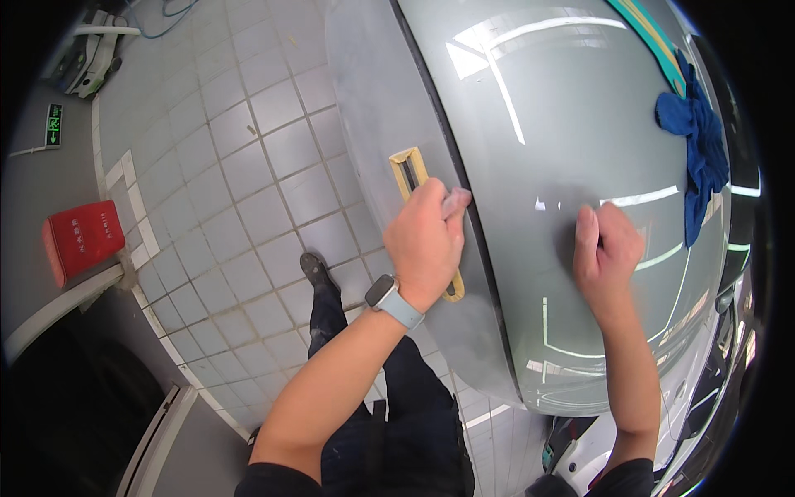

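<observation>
My left hand (426,240) is closed over a matte grey car panel (364,99), beside the dark seam. Its fingers are pressed together around something pale that I cannot make out, or they are only dusted. Under and beside this hand runs a long slot edged with yellow masking tape (404,156), partly covered by the hand. A watch with a light band (402,308) sits on my left wrist. Over the glossy silver-grey car panel (530,273), my right hand (611,253) is curled closed, thumb against the fingers. Whatever it may hold is hidden.
A blue cloth (704,157) and a teal-and-yellow strip (650,41) lie at the glossy panel's far right. Grey tiled floor (257,174) stretches to the left, where a red case (84,240) stands by the wall, below a lit green sign (54,124).
</observation>
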Tool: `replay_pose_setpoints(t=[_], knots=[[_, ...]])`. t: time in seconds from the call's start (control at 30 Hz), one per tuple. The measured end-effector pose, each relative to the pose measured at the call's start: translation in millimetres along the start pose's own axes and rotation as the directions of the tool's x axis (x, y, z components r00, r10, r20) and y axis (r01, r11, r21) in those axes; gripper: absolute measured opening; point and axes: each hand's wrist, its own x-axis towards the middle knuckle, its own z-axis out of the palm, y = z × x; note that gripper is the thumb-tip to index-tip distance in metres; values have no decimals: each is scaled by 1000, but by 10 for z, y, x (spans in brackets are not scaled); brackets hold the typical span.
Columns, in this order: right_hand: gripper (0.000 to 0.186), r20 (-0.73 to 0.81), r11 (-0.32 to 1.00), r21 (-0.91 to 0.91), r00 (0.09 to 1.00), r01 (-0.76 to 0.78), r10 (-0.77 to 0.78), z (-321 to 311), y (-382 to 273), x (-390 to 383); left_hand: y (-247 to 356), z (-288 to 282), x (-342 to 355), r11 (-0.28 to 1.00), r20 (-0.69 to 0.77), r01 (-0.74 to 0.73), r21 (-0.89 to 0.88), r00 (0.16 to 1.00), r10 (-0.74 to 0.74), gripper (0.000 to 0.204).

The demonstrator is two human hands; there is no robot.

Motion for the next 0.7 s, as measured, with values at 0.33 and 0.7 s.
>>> replay_pose_setpoints(t=[0.33, 0.7], knots=[[39, -21, 991, -133, 1000, -7, 5, -151, 259, -290, 168, -67, 340, 993, -30, 34, 111, 999, -31, 23], [37, 90, 980, -194, 994, -39, 57, -180, 267, -282, -253, 124, 1680, 993, -198, -56, -106, 980, 34, 17]])
